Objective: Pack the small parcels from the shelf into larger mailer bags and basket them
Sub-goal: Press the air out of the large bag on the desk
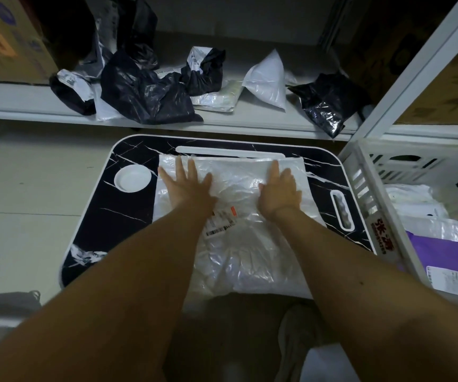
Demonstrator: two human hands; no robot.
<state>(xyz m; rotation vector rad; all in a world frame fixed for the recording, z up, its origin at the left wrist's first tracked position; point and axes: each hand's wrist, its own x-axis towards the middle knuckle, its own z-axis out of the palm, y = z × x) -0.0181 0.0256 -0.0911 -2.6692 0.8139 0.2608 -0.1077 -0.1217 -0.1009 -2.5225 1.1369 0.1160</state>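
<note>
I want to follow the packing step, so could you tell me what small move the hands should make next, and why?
Probably lift the mailer and move it right into the basket. Both hands lie flat on its folded far edge, which looks pressed shut, and the basket beside the table already holds packed bags.

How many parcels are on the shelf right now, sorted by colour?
black parcels: 4
white or clear parcels: 3
Total: 7, leaving out the dark heap at the back, which is too jumbled to count.
</note>
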